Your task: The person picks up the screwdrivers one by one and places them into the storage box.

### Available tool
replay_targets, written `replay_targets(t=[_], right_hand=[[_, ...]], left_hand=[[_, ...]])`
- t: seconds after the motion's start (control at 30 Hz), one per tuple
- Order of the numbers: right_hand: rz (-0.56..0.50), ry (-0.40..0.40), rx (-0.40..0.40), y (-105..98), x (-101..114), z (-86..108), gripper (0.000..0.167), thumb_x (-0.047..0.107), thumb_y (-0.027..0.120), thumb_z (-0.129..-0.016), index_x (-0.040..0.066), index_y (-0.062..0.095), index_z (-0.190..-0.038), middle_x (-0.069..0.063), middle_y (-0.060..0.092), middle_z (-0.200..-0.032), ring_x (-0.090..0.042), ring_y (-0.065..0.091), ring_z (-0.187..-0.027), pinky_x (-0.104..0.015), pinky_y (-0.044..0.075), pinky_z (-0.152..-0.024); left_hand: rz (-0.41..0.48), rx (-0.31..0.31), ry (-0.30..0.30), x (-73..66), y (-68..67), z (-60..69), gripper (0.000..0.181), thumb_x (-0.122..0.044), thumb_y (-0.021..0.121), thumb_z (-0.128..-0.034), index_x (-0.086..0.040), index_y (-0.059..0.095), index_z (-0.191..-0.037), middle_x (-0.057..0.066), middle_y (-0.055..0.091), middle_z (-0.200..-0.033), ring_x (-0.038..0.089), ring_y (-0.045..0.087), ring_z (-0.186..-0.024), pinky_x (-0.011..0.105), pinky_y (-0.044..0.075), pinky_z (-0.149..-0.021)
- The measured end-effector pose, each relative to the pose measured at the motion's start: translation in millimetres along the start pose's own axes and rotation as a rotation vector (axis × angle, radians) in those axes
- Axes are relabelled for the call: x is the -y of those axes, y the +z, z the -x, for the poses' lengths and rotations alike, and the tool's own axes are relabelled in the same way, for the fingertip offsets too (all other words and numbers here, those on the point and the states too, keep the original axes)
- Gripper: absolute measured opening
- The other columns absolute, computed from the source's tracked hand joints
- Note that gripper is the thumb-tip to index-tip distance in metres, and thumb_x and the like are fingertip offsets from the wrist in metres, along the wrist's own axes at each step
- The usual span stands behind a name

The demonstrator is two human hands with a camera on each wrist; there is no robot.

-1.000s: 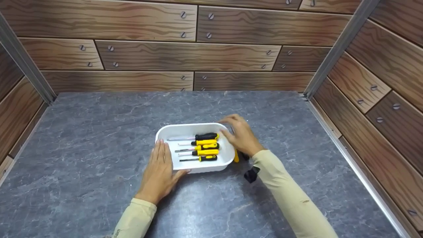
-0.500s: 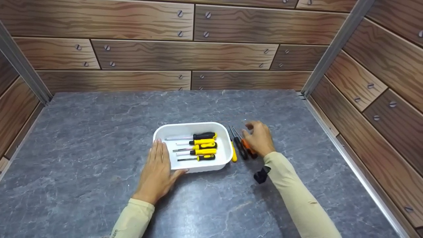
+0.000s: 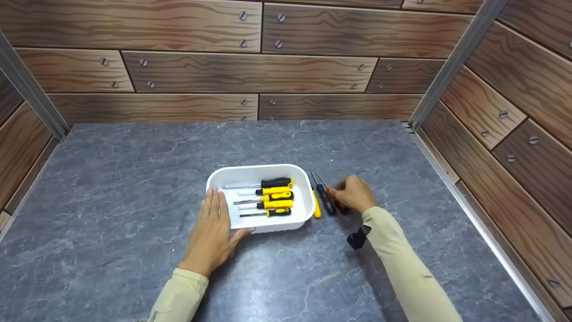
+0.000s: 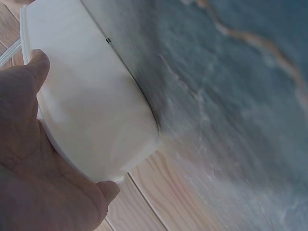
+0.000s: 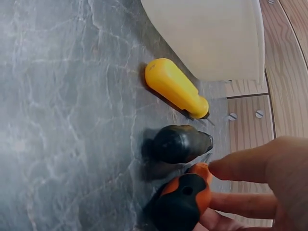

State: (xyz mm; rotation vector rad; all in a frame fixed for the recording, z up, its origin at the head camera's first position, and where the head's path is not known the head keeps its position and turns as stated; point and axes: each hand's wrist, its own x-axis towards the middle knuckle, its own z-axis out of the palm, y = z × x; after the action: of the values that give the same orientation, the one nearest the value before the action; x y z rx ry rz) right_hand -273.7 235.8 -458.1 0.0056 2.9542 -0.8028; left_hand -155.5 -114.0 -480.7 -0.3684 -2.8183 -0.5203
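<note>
In the head view, my left hand [image 3: 210,228] rests with straight fingers along the left end of a white tray [image 3: 268,230], thumb against its near wall. That wall [image 4: 96,91] fills much of the left wrist view. Inside the tray lie several yellow and black screwdrivers [image 3: 277,205], side by side. Right of the tray, my right hand [image 3: 355,192] pinches the handle of an orange and black screwdriver [image 5: 180,202] between thumb and fingers, low at the tabletop. Its shaft is mostly hidden. Beside it lie a black screwdriver [image 5: 179,143] and a yellow-handled screwdriver [image 5: 173,86].
The grey marbled tabletop [image 3: 134,179] is bounded by wood-patterned walls [image 3: 192,74] at the back and both sides. The yellow-handled screwdriver lies close against the tray's right end. A black wrist mount [image 3: 357,238] hangs under the right sleeve.
My right hand has left the tray's right end, moved right and down to the loose screwdrivers, and taken hold of the orange and black one. My left hand stays on the tray.
</note>
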Motion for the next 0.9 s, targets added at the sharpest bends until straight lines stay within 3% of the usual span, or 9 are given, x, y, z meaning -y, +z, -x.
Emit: replay_targets(t=[0.23,0.53,0.7,0.9], right_hand=[[0.005,0.018,0.018,5,-2,-0.6,0.03,0.022,0.077,-0.086,-0.004,0.076,-0.101,-0.018,0.074,-0.101,-0.031,0.067,-0.091,-0.045,0.056,-0.085],[-0.011,0.052,-0.003,8,-3,-1.6,0.028,0.023,0.078,-0.085,-0.003,0.075,-0.097,-0.016,0.073,-0.098,-0.03,0.065,-0.089,-0.044,0.055,-0.084],[-0.05,0.063,-0.008,4,-3,-1.8,0.034,0.023,0.077,-0.087,-0.006,0.073,-0.104,-0.017,0.073,-0.098,-0.029,0.067,-0.089,-0.043,0.056,-0.083],[-0.132,0.026,-0.091,-6,5,-3.4,0.031,0.021,0.074,-0.089,-0.006,0.074,-0.105,-0.017,0.075,-0.095,-0.026,0.068,-0.083,-0.034,0.056,-0.072]], left_hand=[[-0.002,-0.001,0.006,0.7,0.3,0.5,0.102,-0.054,0.064,-0.0933,0.022,0.026,-0.148,0.041,0.021,-0.156,0.049,0.02,-0.149,0.055,0.021,-0.122],[-0.005,-0.004,0.007,0.6,-0.2,-0.1,0.101,-0.056,0.063,-0.0936,0.022,0.026,-0.148,0.041,0.021,-0.156,0.049,0.02,-0.149,0.056,0.021,-0.122],[0.004,-0.001,0.003,0.0,-0.5,-0.6,0.101,-0.054,0.064,-0.0938,0.022,0.026,-0.148,0.041,0.021,-0.156,0.049,0.02,-0.149,0.056,0.021,-0.122],[0.019,0.011,-0.004,-0.6,-1.4,-0.3,0.1,-0.053,0.064,-0.0946,0.022,0.025,-0.148,0.041,0.021,-0.156,0.048,0.019,-0.149,0.055,0.02,-0.123]])
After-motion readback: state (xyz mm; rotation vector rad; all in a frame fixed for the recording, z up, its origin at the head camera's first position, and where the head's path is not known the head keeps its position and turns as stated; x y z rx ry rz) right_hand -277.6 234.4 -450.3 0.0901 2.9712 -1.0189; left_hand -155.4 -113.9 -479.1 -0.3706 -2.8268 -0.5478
